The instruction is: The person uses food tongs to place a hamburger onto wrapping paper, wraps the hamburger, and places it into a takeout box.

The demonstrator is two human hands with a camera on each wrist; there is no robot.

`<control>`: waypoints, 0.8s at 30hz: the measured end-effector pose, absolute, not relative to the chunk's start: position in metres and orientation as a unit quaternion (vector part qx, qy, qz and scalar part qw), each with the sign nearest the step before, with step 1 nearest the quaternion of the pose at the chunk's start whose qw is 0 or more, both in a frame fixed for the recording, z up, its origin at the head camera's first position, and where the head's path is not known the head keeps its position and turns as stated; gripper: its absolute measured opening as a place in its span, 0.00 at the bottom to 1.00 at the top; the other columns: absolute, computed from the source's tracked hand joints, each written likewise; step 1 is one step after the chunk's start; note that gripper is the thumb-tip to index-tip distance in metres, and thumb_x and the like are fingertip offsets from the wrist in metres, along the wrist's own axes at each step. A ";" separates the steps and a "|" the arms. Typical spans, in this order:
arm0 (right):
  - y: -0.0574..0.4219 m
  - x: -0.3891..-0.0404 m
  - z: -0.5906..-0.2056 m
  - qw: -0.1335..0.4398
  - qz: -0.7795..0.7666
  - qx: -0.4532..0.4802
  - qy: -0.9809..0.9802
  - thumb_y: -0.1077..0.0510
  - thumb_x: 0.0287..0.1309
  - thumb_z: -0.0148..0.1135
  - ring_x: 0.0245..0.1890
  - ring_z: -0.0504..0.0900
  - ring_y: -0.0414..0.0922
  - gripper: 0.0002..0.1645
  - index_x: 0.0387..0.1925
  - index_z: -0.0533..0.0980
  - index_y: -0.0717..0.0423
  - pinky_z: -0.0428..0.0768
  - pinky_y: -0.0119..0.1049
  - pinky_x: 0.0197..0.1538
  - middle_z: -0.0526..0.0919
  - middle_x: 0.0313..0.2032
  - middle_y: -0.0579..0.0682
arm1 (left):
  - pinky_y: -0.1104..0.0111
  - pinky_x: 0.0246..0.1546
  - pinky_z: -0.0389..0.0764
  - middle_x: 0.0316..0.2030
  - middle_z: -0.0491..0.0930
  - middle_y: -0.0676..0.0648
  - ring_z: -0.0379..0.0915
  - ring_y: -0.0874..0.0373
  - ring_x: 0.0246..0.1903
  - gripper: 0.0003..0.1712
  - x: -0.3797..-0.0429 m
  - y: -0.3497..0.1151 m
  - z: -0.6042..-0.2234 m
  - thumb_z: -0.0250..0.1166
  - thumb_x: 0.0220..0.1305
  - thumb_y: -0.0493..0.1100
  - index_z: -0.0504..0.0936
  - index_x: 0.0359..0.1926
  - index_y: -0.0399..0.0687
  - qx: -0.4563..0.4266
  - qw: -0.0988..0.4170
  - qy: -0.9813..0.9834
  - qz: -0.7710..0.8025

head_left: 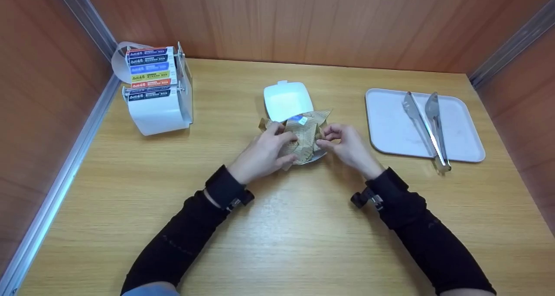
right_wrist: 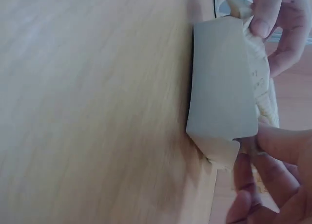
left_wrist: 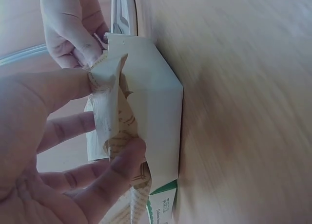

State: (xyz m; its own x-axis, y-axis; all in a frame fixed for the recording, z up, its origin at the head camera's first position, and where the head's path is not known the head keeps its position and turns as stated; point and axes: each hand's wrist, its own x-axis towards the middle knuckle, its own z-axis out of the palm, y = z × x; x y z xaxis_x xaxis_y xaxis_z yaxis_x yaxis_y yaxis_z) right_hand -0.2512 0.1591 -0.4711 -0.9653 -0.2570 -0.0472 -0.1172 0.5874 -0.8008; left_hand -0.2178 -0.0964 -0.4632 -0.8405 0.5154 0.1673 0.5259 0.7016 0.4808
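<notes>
Crumpled brown printed wrapping paper (head_left: 305, 135) sits in the base of a white clamshell takeaway box (right_wrist: 222, 80), with its lid (head_left: 288, 100) opened back. Whatever the paper encloses is hidden. My left hand (head_left: 264, 153) holds the paper's left side, the thumb at the near edge and the fingers curved over the far side. In the left wrist view, a fingertip (left_wrist: 134, 153) presses into a fold. My right hand (head_left: 349, 146) pinches the paper's right edge between thumb and fingers, close at the box's rim.
To the right, metal tongs (head_left: 429, 131) lie across a pale tray (head_left: 390, 135), their ends past its near edge. A white dispenser with colourful printed labels (head_left: 149, 70) stands at the back left. Wood-look walls (head_left: 277, 23) enclose the table (head_left: 295, 244).
</notes>
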 end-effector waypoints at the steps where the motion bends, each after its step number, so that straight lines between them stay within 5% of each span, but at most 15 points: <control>1: 0.159 -0.252 -0.472 0.085 -0.432 -0.105 0.891 0.63 0.64 0.75 0.48 0.89 0.51 0.08 0.43 0.85 0.59 0.82 0.31 0.48 0.92 0.43 0.56 | 0.51 0.58 0.86 0.63 0.76 0.36 0.81 0.42 0.57 0.26 -0.218 -0.096 -0.463 0.75 0.70 0.51 0.84 0.64 0.46 -0.284 0.011 -0.921 -0.266; 7: 0.156 -0.256 -0.468 0.079 -0.326 -0.125 0.934 0.64 0.60 0.77 0.45 0.87 0.54 0.03 0.35 0.90 0.55 0.79 0.45 0.54 0.93 0.40 0.55 | 0.53 0.62 0.86 0.64 0.76 0.36 0.81 0.42 0.59 0.26 -0.221 -0.098 -0.463 0.76 0.69 0.49 0.85 0.62 0.44 -0.288 0.004 -0.916 -0.278; 12: 0.154 -0.260 -0.466 0.081 -0.276 -0.126 0.949 0.62 0.56 0.80 0.35 0.84 0.49 0.04 0.32 0.89 0.53 0.77 0.39 0.44 0.91 0.34 0.52 | 0.54 0.65 0.83 0.64 0.77 0.39 0.79 0.44 0.61 0.25 -0.227 -0.103 -0.463 0.77 0.67 0.48 0.85 0.61 0.43 -0.286 -0.006 -0.912 -0.295; 17: 0.155 -0.264 -0.472 0.095 -0.258 -0.091 0.957 0.54 0.55 0.81 0.33 0.75 0.47 0.21 0.38 0.75 0.56 0.70 0.37 0.37 0.78 0.32 0.48 | 0.51 0.66 0.78 0.66 0.77 0.42 0.72 0.44 0.62 0.25 -0.226 -0.102 -0.462 0.77 0.66 0.51 0.86 0.61 0.50 -0.272 0.006 -0.928 -0.256; 20: 0.155 -0.263 -0.475 0.090 -0.251 -0.087 0.960 0.53 0.55 0.82 0.32 0.73 0.47 0.26 0.42 0.72 0.56 0.69 0.37 0.35 0.75 0.32 0.47 | 0.46 0.68 0.72 0.74 0.71 0.42 0.64 0.42 0.69 0.26 -0.225 -0.101 -0.462 0.76 0.66 0.53 0.86 0.62 0.53 -0.277 0.028 -0.936 -0.216; 24: 0.152 -0.259 -0.474 0.076 -0.244 -0.091 0.963 0.55 0.56 0.81 0.31 0.76 0.46 0.17 0.36 0.78 0.53 0.72 0.37 0.35 0.81 0.31 0.48 | 0.39 0.75 0.62 0.84 0.56 0.43 0.52 0.40 0.81 0.35 -0.225 -0.100 -0.463 0.75 0.67 0.52 0.77 0.72 0.54 -0.308 0.051 -0.931 -0.191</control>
